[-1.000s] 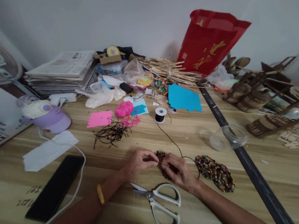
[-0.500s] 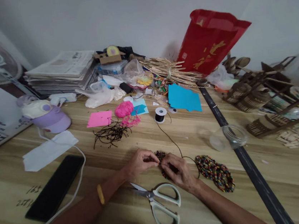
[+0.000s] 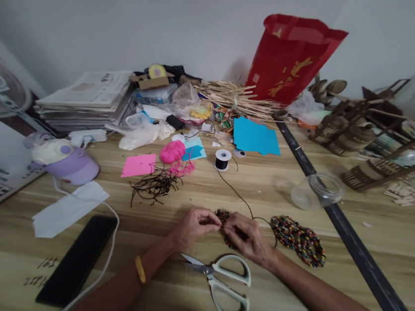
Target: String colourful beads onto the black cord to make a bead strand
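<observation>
Dark brown beads lie on the table, partly hidden behind my hands. My left hand pinches something tiny at the left edge of these beads. Its fingertips meet those of my right hand, which is also closed in a pinch; what the two hold is too small to make out. From a white spool, black cord runs down and loops to the right of my right hand. Scissors with pale handles lie with blades apart below my hands. Multicoloured bead strands rest to the right.
A black phone and white cable lie at left. Black cord pieces, pink yarn and blue paper sit farther back. A clear plastic cup lies at right, near small woven baskets.
</observation>
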